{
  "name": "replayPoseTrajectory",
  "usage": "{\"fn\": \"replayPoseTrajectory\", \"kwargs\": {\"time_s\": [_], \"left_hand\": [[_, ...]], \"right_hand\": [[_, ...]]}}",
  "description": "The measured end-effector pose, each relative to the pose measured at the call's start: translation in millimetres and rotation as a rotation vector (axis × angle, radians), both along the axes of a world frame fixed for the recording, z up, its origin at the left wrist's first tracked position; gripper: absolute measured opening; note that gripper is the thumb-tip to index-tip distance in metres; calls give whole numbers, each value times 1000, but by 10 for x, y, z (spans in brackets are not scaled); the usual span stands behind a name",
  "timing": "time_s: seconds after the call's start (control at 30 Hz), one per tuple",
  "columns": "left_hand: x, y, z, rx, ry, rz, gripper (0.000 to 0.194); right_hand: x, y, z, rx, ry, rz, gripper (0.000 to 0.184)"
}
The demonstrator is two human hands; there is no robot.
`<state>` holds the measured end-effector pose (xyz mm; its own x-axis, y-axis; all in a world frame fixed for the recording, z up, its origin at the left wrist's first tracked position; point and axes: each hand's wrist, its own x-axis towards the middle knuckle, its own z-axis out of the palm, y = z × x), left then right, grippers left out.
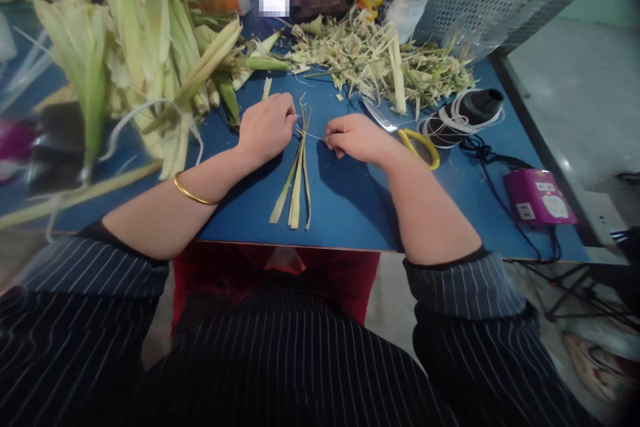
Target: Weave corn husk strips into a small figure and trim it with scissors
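Observation:
A small bundle of corn husk strips (297, 180) lies on the blue table, its strips fanned toward me and gathered at the top. White string (314, 137) passes around the gathered part and runs taut to the right. My right hand (357, 138) pinches that string, thumb and fingers pressed together. Just left of the bundle, my left hand (269, 125) is closed, its thumb and forefinger beside the tied spot; the string seems to end in its pinch, though the fingers partly hide it. A husk piece (267, 87) shows behind the left hand.
Corn husks (145, 33) are heaped at the left. Husk scraps (350, 53) pile up at the back. Yellow-handled scissors (423, 149) and a black cone of white string (463, 117) lie to the right, near a purple box (539, 197) with a black cord. The blue table (350, 220) ends close to my body.

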<state>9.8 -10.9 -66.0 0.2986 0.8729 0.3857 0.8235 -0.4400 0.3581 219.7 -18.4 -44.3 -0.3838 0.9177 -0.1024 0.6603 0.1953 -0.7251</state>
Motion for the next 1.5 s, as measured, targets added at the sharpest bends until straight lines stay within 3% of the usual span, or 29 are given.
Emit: {"fn": "replayPoseTrajectory", "kwargs": {"time_s": [0.23,0.4,0.57,0.83,1.03,1.17,1.5], "left_hand": [[-29,57,-104,-19,50,16,7],[-6,40,-99,-23,41,27,7],[12,32,-60,-93,42,60,9],[48,53,-67,-90,-285,-56,11],[145,-14,-16,-293,-453,-196,17],[144,-14,-14,-336,-445,-215,10],[117,-36,30,-203,-292,-213,9]], "right_hand": [[76,7,39,-21,-99,2,28],[-66,-37,-7,71,331,-106,21],[-202,-45,-66,-72,571,-86,24],[-209,-19,-108,-51,497,-81,29],[-220,-26,-103,-27,448,-80,27],[-217,-29,-108,24,401,-62,29],[-216,-63,-68,197,192,-4,28]]}}
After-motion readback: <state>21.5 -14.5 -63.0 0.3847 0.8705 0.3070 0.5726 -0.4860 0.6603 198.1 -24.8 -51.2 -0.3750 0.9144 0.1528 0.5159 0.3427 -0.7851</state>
